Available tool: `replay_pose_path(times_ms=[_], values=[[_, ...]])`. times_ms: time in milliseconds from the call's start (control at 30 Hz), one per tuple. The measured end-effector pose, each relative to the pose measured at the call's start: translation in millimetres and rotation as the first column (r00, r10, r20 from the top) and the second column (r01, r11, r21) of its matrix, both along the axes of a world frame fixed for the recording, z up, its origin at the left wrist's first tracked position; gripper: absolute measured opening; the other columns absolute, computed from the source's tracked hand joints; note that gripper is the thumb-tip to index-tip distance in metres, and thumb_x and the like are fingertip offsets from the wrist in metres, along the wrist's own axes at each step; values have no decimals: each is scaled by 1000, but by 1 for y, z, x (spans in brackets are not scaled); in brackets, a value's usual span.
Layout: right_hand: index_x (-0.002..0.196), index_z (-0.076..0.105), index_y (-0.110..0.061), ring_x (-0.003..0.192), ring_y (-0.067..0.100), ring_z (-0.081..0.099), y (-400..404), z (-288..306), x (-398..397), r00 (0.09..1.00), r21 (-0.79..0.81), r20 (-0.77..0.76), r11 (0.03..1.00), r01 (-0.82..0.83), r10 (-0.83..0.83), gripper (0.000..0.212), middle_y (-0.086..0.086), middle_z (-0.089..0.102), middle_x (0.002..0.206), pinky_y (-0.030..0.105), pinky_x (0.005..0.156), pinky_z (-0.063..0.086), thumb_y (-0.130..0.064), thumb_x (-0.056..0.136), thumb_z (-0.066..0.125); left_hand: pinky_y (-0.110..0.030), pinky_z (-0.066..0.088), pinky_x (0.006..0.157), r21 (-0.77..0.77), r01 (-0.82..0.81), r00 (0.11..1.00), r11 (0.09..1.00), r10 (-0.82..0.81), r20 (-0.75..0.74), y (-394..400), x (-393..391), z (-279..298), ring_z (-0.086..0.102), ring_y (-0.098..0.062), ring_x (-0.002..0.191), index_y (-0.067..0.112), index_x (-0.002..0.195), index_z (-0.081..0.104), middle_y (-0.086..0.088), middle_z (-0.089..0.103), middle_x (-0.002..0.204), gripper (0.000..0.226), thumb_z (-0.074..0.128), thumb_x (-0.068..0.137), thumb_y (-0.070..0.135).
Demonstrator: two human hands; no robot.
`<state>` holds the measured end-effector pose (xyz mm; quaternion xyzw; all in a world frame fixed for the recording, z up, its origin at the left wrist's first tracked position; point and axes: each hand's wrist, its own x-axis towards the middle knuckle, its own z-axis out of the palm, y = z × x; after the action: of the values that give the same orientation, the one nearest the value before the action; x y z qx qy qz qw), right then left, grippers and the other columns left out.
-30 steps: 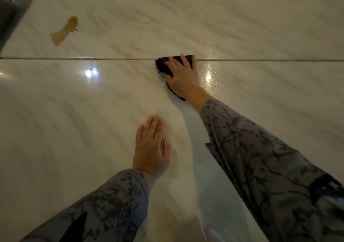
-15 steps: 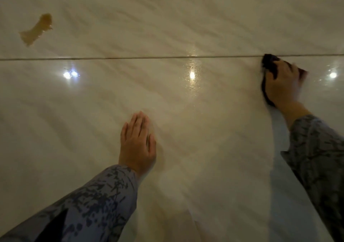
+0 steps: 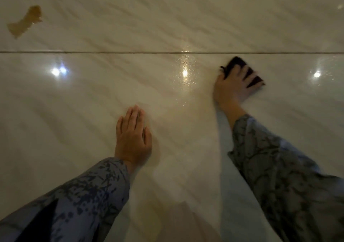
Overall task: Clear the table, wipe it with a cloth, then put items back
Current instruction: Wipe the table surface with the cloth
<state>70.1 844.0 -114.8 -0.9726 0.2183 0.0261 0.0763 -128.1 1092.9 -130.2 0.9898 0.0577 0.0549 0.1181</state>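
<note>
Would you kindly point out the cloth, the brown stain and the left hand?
cloth (image 3: 235, 63): head view, far corner clear of the fingers.
stain (image 3: 25, 22): head view, middle of the smear.
left hand (image 3: 132, 139): head view, back of the hand.

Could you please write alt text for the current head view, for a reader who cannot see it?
A person's right hand presses a dark cloth onto a glossy marble table, while the left hand rests flat nearer the person. A brown stain sits far left beyond the seam.
</note>
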Motion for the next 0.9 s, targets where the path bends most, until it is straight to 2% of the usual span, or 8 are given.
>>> replay_pose_path(times_ms=[100, 233, 333, 400, 567, 700, 800, 900], values=[[149, 34, -20, 147, 40, 10, 74, 1, -30, 958, 26, 38, 958, -286, 285, 63, 9, 24, 159, 66, 113, -7, -51, 94, 32, -42, 15, 117, 1, 6, 1000, 1000, -6, 19, 0, 0, 0, 27, -23, 145, 6, 144, 43, -11, 35, 155, 55, 33, 95, 27], [148, 37, -22, 148, 38, 9, 134, -2, -84, 787, 65, 88, 785, -617, 611, 60, 8, 26, 159, 63, 114, -5, -50, 95, 33, -42, 14, 117, 2, 8, 1000, 1000, -8, 11, 2, 1, -3, 26, -22, 146, 6, 145, 42, -11, 35, 155, 52, 32, 98, 25], [148, 36, -24, 150, 31, 5, 123, -5, -89, 694, 98, 96, 687, -720, 713, 58, 2, 25, 160, 58, 117, -6, -51, 97, 30, -41, 12, 118, -15, 8, 1000, 1000, -8, 16, 2, 1, -4, 25, -22, 146, 6, 145, 42, -11, 35, 154, 52, 30, 98, 25], [147, 37, -27, 150, 26, 8, 101, -7, -78, 678, 98, 115, 671, -735, 726, 55, -3, 27, 159, 55, 118, -4, -49, 97, 32, -42, 14, 117, -21, 14, 999, 1000, -13, 30, 3, 1, -5, 27, -24, 145, 5, 144, 44, -12, 36, 154, 52, 31, 97, 25], [145, 42, -26, 147, 26, 20, 9, -7, -30, 826, 95, 153, 824, -559, 542, 56, -2, 35, 155, 54, 118, -1, -49, 93, 38, -39, 14, 116, -10, 11, 998, 1000, -11, 55, 4, 1, -6, 29, -24, 144, 4, 142, 46, -13, 37, 153, 54, 33, 94, 25], [146, 38, -26, 148, 27, 16, -89, -7, -14, 941, 83, 126, 942, -324, 313, 57, -1, 30, 158, 56, 118, 0, -49, 94, 35, -39, 12, 116, -12, 8, 998, 1000, -8, 59, 4, 2, -6, 27, -24, 145, 4, 142, 45, -13, 36, 154, 54, 35, 94, 26], [147, 35, -27, 149, 27, 11, -147, -7, -29, 986, 62, 115, 990, -129, 121, 56, -3, 27, 159, 55, 119, -1, -50, 95, 32, -40, 14, 116, 2, 17, 997, 1000, -17, 75, 4, 3, -5, 29, -26, 144, 4, 142, 46, -14, 37, 153, 55, 33, 93, 27], [149, 31, -24, 150, 26, 8, -170, -6, -61, 993, 25, 92, 997, 69, -71, 59, -2, 22, 161, 58, 118, 0, -51, 97, 27, -40, 14, 115, -1, 18, 997, 1000, -17, 79, 4, 3, -6, 29, -26, 144, 4, 142, 46, -14, 37, 153, 55, 35, 93, 26]])
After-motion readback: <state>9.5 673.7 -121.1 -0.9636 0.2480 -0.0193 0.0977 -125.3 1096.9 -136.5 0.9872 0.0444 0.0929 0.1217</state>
